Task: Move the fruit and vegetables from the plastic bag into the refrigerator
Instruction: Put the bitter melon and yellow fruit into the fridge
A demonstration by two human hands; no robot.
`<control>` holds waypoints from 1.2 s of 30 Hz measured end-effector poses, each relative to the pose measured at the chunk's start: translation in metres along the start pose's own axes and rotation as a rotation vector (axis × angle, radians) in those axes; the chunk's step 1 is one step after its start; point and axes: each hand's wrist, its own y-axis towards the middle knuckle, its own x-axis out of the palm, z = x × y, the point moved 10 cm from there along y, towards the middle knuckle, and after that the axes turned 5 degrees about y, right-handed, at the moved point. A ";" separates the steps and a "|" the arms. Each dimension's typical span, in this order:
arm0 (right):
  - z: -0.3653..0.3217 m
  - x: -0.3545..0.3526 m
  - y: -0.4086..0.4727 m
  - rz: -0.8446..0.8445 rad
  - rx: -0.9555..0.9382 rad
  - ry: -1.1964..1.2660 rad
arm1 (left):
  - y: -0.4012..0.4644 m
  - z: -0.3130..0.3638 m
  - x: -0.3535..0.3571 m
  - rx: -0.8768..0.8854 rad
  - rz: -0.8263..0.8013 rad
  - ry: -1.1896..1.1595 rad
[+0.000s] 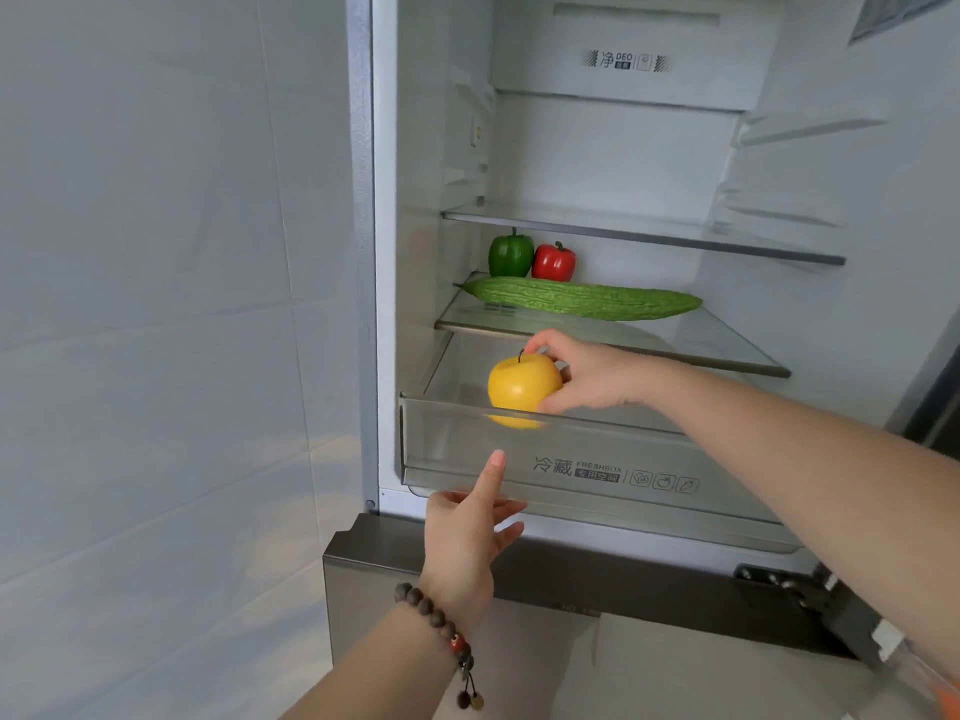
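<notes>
Fridge (pixel 384 304) stands open, seen from the head cam. R hand (pixel 587 379) reaches in from the right and grips a yellow apple (pixel 522 384): thumb up near the stem, fingers curled round the fruit's right side and underneath. Apple sits left of the palm, held just over the front rim of the clear crisper drawer (pixel 571 459), w/ its lower part showing through the drawer's front wall. Can't tell if the apple touches the drawer floor or hangs above it.

L hand (pixel 470 532) is lower down, at the drawer's front bottom edge, left of centre. Index finger is straight and points up against the clear front wall; the other fingers are loosely spread toward the right, under the drawer's lip. It holds nothing. A bead bracelet (pixel 441 628) w/ a small dangling charm sits on the L wrist.

On the glass shelf (pixel 727 350) right above the drawer: a long bitter gourd (pixel 582 298) lies crosswise near the front, w/ a green pepper (pixel 510 254) and a red pepper (pixel 554 263) upright behind it, side by side and touching, toward the left. Another glass shelf higher up. Drawer front carries printed text incl. "FRESHBOX" and small icons. Pale wall (pixel 156 304) to the left of the fridge.
</notes>
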 end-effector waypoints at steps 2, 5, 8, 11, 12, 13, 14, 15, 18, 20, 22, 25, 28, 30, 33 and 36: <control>0.006 0.014 0.016 -0.109 -0.015 -0.133 | 0.001 0.001 -0.001 0.010 0.004 0.017; 0.014 0.034 0.039 -0.212 -0.019 -0.258 | 0.001 0.002 -0.004 0.023 0.019 0.025; 0.019 0.052 0.056 -0.245 -0.029 -0.304 | 0.001 0.001 -0.005 0.028 0.032 0.023; 0.026 0.061 0.066 -0.210 -0.038 -0.326 | 0.000 0.002 -0.005 0.043 0.038 0.030; 0.028 0.062 0.067 -0.194 -0.044 -0.324 | 0.001 0.003 -0.006 0.050 0.042 0.033; 0.030 0.062 0.067 -0.183 -0.045 -0.322 | 0.001 0.003 -0.006 0.057 0.047 0.035; 0.031 0.062 0.068 -0.173 -0.046 -0.326 | 0.002 0.003 -0.006 0.066 0.053 0.035; 0.031 0.062 0.067 -0.165 -0.047 -0.336 | 0.002 0.003 -0.006 0.071 0.060 0.034; 0.031 0.062 0.064 -0.211 -0.005 -0.408 | 0.001 0.003 -0.005 0.071 0.064 0.037; 0.033 0.062 0.057 -0.298 0.077 -0.489 | 0.000 0.003 -0.004 0.065 0.061 0.048; 0.035 0.053 0.048 -0.336 0.172 -0.536 | -0.001 0.003 -0.004 0.050 0.056 0.062; 0.028 0.035 0.035 -0.311 0.240 -0.414 | -0.003 0.001 -0.004 0.025 0.055 0.065; 0.004 0.012 0.012 -0.153 0.201 -0.211 | -0.005 0.001 -0.004 0.006 0.047 0.046; -0.013 -0.006 -0.012 0.034 0.150 -0.111 | -0.008 0.002 -0.001 -0.004 0.025 0.026; -0.030 -0.026 -0.058 0.326 0.066 -0.009 | -0.013 0.004 0.001 -0.011 -0.008 0.005; -0.038 -0.031 -0.110 0.567 0.019 -0.070 | -0.016 0.003 -0.002 -0.031 -0.047 0.016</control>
